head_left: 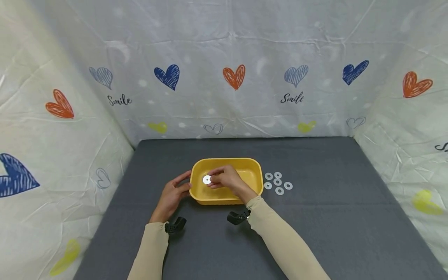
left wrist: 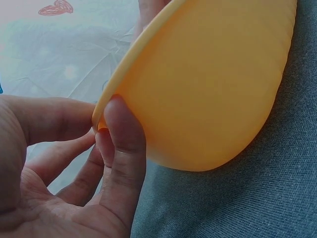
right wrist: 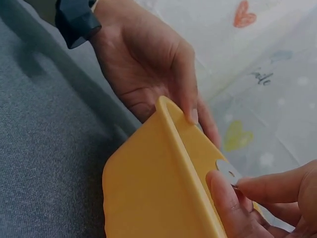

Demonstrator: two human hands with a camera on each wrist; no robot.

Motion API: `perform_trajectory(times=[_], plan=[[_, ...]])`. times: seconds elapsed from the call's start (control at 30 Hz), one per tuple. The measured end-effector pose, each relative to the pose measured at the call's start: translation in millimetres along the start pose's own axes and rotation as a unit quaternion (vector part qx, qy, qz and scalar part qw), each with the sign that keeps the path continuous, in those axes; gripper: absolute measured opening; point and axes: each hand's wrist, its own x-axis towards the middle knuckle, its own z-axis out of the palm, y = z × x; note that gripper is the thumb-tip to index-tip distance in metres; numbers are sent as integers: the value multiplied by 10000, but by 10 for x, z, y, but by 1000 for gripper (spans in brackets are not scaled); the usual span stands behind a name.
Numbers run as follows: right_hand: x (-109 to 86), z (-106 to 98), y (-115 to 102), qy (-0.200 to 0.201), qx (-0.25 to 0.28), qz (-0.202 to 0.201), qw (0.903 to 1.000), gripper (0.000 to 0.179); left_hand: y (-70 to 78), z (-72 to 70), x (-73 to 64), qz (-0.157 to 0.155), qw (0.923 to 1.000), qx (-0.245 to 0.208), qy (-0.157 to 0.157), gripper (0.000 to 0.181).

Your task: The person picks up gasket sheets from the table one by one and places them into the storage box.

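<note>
A yellow plastic tub (head_left: 251,168) stands on the grey table. At its left end, my left hand (head_left: 170,197) holds the rim, the fingers (left wrist: 124,124) and thumb on either side of the edge in the left wrist view. Over the tub's left half, my right hand (head_left: 228,179) pinches a flat silver washer (head_left: 207,179) by its edge. The right wrist view shows the same washer (right wrist: 228,171) between thumb and fingertip, its small centre hole visible, just past the near rim. Part of the tub's inside is hidden behind the right hand.
Several more washers (head_left: 277,181) lie loosely grouped on the grey cloth (head_left: 329,229), close to the tub's right end. A white sheet (head_left: 203,101) printed with hearts hangs behind the table and on both sides. Each wrist wears a black camera mount (head_left: 238,217).
</note>
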Motion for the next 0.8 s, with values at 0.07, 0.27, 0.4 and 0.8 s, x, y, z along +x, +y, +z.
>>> perform_trajectory(times=[0.07, 0.27, 0.4, 0.8], plan=[[26, 18, 8, -12, -28, 35, 10000, 20, -2, 0, -2, 6, 10000, 32, -11, 55], [94, 70, 20, 78, -50, 218, 9997, 17, -98, -36, 62, 57, 9999, 79, 62, 54], [159, 80, 45, 177, -116, 420, 9989, 15, -128, -36, 75, 107, 9998, 171, 94, 54], [256, 99, 106, 312, -701, 539, 9956, 15, -109, -25, 65, 165, 9998, 91, 80, 55]])
